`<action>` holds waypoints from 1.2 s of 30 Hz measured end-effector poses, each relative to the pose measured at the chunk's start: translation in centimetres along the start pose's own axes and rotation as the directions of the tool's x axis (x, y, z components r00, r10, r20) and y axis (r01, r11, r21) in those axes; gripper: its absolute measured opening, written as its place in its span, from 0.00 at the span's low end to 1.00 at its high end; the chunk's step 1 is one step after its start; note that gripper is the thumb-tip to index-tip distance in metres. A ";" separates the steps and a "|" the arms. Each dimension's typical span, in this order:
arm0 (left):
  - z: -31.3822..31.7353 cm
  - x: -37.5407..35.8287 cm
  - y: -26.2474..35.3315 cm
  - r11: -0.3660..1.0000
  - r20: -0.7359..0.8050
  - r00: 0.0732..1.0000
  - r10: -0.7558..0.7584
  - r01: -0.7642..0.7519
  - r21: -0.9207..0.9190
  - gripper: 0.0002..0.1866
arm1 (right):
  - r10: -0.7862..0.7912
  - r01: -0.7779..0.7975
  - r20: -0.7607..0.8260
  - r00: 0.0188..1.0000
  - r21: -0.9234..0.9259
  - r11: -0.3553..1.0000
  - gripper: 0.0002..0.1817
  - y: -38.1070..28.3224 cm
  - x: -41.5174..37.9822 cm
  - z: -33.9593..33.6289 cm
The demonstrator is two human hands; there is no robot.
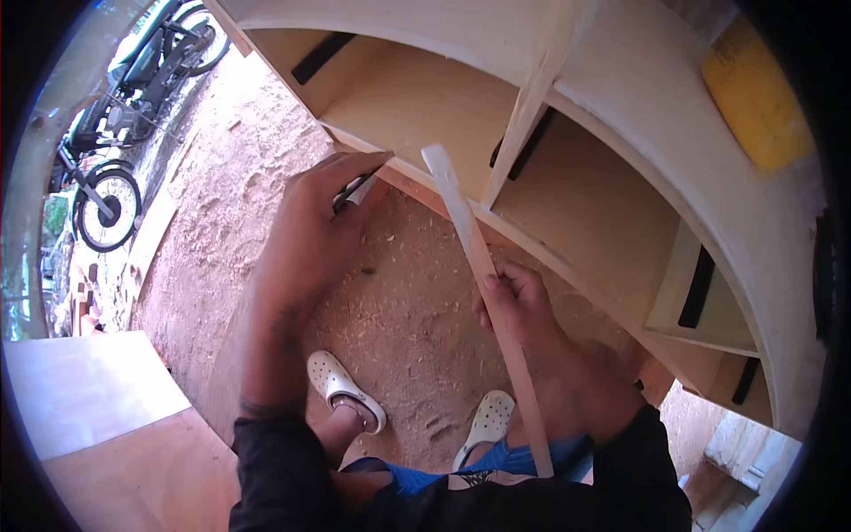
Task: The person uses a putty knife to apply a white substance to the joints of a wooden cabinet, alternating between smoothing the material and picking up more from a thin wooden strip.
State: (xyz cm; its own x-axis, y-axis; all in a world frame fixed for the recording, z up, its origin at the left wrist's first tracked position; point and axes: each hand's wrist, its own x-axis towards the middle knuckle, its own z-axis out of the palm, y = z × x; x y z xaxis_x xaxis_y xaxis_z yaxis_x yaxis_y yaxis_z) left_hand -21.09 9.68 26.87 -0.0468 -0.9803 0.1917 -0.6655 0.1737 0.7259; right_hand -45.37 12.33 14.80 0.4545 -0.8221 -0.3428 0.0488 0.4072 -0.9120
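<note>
A long thin pale strip (505, 332) runs from near the cabinet's lower edge down to my lap. My right hand (519, 301) is wrapped round the strip at about its middle. Its upper end looks whitish and shiny. To the left, my left hand (332, 199) is closed on a small dark and silvery object (353, 191), mostly hidden by the fingers, so I cannot make out what it is. That hand is apart from the strip, close to the cabinet's lower edge.
A wooden cabinet (603, 213) with open compartments and black strips stands in front. A yellow container (758, 97) is on top. Pale boards (93, 390) lie lower left, a motorcycle (115, 133) stands upper left, and my feet in white clogs are on the dirt floor (408, 310).
</note>
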 end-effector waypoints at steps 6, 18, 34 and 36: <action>0.0 0.1 0.7 0.961 0.250 0.968 -0.012 -0.058 0.269 0.27 | -0.079 0.081 0.091 0.993 -0.023 0.996 0.11 -0.4 0.5 1.0; 1.2 2.1 -1.1 0.940 0.308 0.949 -0.066 -0.045 0.339 0.22 | -0.089 0.103 0.089 0.992 -0.158 0.982 0.11 -0.6 0.2 1.7; 9.1 1.9 3.7 0.863 -0.530 0.811 0.250 -0.435 -0.258 0.33 | -0.054 0.059 0.034 0.998 -0.167 0.984 0.11 1.9 0.8 0.3; 9.4 2.3 4.1 0.876 -0.521 0.817 0.247 -0.418 -0.240 0.33 | -0.039 0.041 0.017 0.999 -0.171 0.984 0.11 1.7 0.7 0.1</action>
State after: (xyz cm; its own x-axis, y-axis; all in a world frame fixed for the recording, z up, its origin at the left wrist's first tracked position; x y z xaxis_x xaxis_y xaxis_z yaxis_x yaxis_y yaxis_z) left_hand -30.88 7.28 24.05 0.1855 -0.7091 0.6803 -0.3844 0.5848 0.7144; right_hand -44.86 12.49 13.00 0.4669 -0.8307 -0.3033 -0.0855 0.2989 -0.9504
